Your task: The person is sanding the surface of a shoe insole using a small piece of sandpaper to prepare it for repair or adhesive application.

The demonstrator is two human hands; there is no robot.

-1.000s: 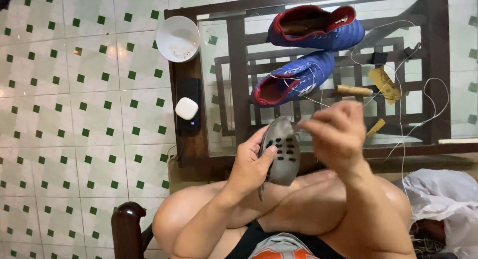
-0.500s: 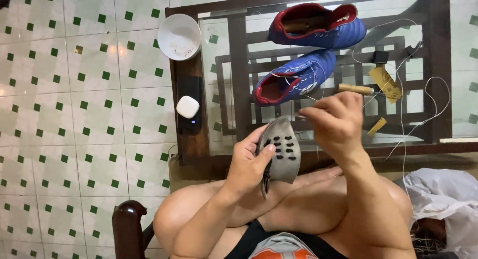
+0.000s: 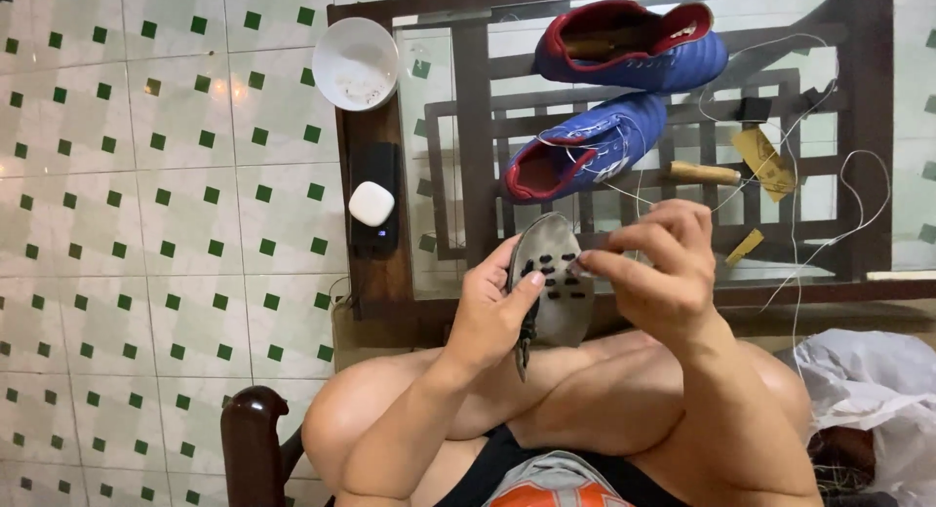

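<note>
Matt grey studded sole (image 3: 556,278)

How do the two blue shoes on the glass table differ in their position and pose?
The far blue shoe lies near the far edge of the glass table, with its red-lined opening wide and facing the camera. The near blue shoe lies closer to the hands, turned at a slant, its opening pointing lower left, and white thread crosses it. Both are blue with red lining and rest untouched by either hand.

Blue-and-red shoes (image 3: 595,156), grey studded sole (image 3: 556,283), white bowl (image 3: 356,63), green-dotted white floor tiles (image 3: 146,224)
</note>
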